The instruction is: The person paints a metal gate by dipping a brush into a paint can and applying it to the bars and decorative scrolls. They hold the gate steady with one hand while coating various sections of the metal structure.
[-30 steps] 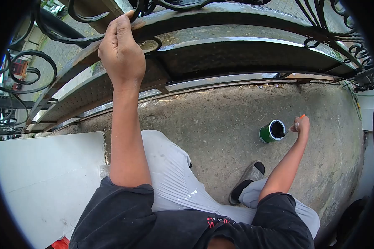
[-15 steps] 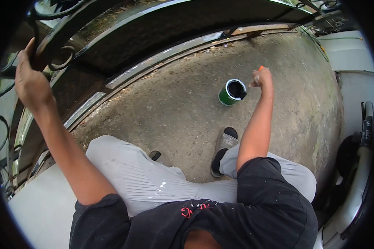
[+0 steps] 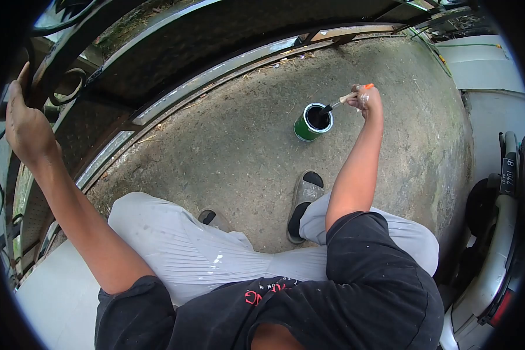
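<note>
A paintbrush [image 3: 348, 97] with a pale handle and an orange end is in my right hand [image 3: 366, 102], which is closed around the handle. The brush slants down to the left, and its dark bristles are at the mouth of a green paint can [image 3: 303, 129]. Dark paint fills part of the can, which stands upright on the concrete. Pale smears mark my right fingers. At the far left, my left hand [image 3: 30, 131] grips a dark bar of the metal fence [image 3: 70, 55], beside a scroll; some of its fingers are hidden behind the bar.
Rough concrete floor [image 3: 245, 134] lies around the can. My sandalled foot [image 3: 306, 195] is just below the can. A vehicle with a number plate [image 3: 508, 177] stands at the right. A hose [image 3: 443, 61] lies near the white wall at the upper right.
My right hand has turned the brush and moved its bristles from the can's right rim to over its opening. My left hand stays on the fence; the whole view has shifted slightly.
</note>
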Action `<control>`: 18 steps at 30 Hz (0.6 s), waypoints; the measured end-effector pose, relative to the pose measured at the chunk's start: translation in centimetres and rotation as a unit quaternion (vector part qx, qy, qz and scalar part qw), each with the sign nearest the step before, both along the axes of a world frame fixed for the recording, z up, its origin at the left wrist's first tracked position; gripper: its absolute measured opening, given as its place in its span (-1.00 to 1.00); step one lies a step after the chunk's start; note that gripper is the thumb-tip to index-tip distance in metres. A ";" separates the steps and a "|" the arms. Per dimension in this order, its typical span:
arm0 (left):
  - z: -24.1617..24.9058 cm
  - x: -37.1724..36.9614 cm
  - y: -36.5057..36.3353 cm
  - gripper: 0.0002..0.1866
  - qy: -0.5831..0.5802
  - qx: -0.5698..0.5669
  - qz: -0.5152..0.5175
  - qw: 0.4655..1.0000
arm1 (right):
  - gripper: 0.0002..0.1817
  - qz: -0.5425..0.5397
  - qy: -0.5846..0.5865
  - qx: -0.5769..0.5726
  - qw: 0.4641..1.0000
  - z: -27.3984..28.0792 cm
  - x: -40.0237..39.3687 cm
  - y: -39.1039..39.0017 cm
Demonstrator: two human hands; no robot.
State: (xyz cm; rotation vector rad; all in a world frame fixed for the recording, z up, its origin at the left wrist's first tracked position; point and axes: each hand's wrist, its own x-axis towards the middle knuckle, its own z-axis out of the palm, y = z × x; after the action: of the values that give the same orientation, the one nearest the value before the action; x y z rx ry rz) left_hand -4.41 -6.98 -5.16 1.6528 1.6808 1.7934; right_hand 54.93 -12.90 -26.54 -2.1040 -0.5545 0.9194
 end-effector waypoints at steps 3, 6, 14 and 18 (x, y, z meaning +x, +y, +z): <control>-0.1 -0.5 0.2 -0.52 -0.024 0.002 -0.011 1.000 | -0.80 0.011 0.206 0.065 0.976 -3.1 3.6 -1.6; 0.1 0.1 -0.3 -0.53 -0.038 0.001 -0.020 0.999 | -0.79 -0.027 0.340 0.160 0.926 -5.7 4.0 -3.8; 0.5 1.3 -0.9 -0.60 0.015 0.060 0.063 0.996 | -0.79 0.158 0.451 0.334 0.812 6.9 -11.7 5.7; 0.3 1.2 -0.8 -0.64 0.023 0.078 0.063 0.995 | -0.77 0.201 0.341 0.396 0.829 16.4 -24.5 6.9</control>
State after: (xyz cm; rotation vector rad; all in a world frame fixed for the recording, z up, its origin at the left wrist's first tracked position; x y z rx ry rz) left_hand -3.18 -7.76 -4.84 1.6963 1.7410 2.0078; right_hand 30.42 -6.02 -10.17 -0.8342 -0.8165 1.2978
